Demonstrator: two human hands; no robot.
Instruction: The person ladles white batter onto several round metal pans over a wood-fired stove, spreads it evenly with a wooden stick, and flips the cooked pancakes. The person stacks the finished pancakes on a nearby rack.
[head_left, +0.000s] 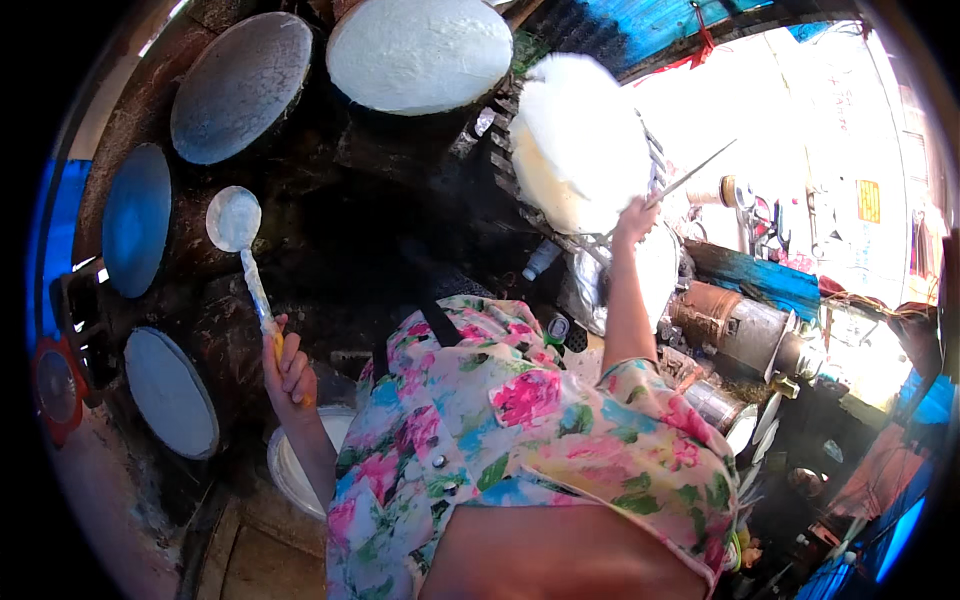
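My left hand (291, 371) grips the yellow handle of a ladle (233, 218) whose round bowl is coated in white. Around it are round pans: one greyish (241, 88), one bluish (136, 221) and one pale (171, 394). A further pan (420, 56) at the top is covered with a white layer. My right hand (636, 221) is closed round a long thin stick or blade (701, 165), at the lower right edge of a large white round sheet (581, 142). That sheet lies on a slatted rack (504, 161); bright light hides its detail.
A tub (281, 476) with white content stands below my left forearm. A foil-like silver vessel (589, 292) is beside my right forearm. Rusty metal cylinders (705, 311) lie at the right. A small bottle (541, 259) is near the rack, and a red round object (58, 390) is far left.
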